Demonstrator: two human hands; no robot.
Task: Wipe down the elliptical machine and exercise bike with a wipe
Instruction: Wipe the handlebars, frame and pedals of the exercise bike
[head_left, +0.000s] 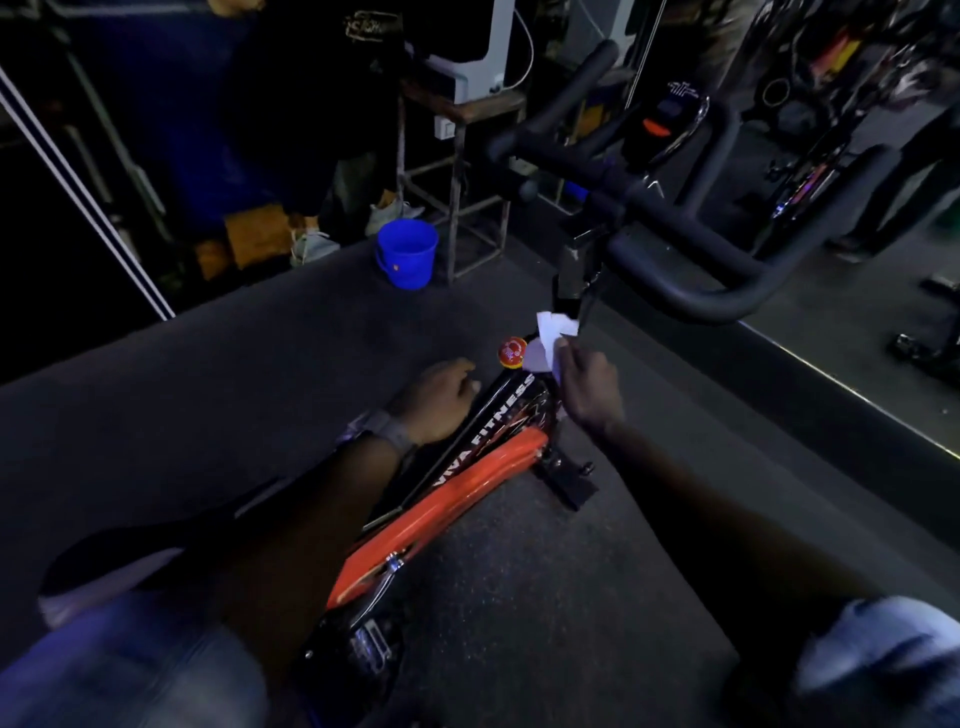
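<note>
Diagonally, the bike frame (467, 483) climbs toward upper right; right hand (589, 389) pinches the wipe (550, 338) (left hand (441, 400) rests curled, empty).

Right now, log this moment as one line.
right hand pinches white wipe | beside red knob | left hand rests on black-and-orange exercise bike frame
</note>
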